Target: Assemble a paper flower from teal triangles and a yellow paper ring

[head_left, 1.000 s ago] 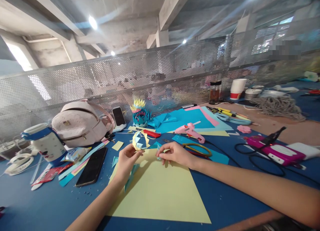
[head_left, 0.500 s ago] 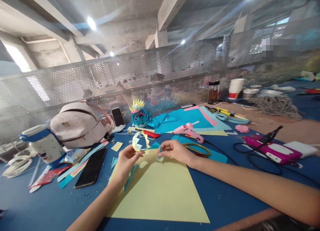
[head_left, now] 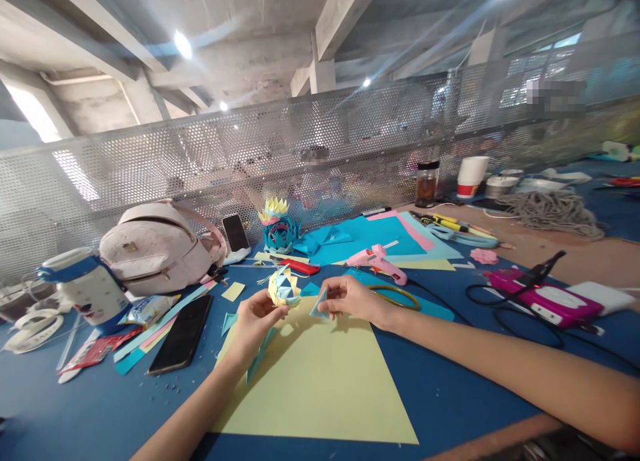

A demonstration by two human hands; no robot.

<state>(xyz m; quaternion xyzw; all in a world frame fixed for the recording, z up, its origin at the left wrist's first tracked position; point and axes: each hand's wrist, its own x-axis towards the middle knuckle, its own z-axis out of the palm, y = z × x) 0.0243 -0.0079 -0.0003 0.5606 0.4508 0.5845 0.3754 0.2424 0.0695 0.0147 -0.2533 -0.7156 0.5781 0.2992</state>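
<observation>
My left hand (head_left: 257,321) pinches a small ring of folded paper (head_left: 284,286), yellow and light blue with pointed tips. A light blue folded paper triangle (head_left: 319,304) is held between the thumb and fingers of my right hand (head_left: 353,302), a short gap to the right of the ring. Both hands are over a large pale yellow sheet (head_left: 320,388) on the blue table. More light blue folded pieces (head_left: 260,360) lie by my left wrist, partly hidden by it. Behind the hands stands a blue and yellow folded-paper model (head_left: 280,228).
A pink glue gun (head_left: 377,261) and a red cutter (head_left: 303,267) lie beyond my hands. On the left are a phone (head_left: 181,334), a water bottle (head_left: 87,291) and a pink backpack (head_left: 155,248). A magenta power strip (head_left: 545,298) with cables sits at the right.
The paper ring has turned in my left hand, so its pointed side now shows more. The triangle in my right hand has turned, and its flat face shows.
</observation>
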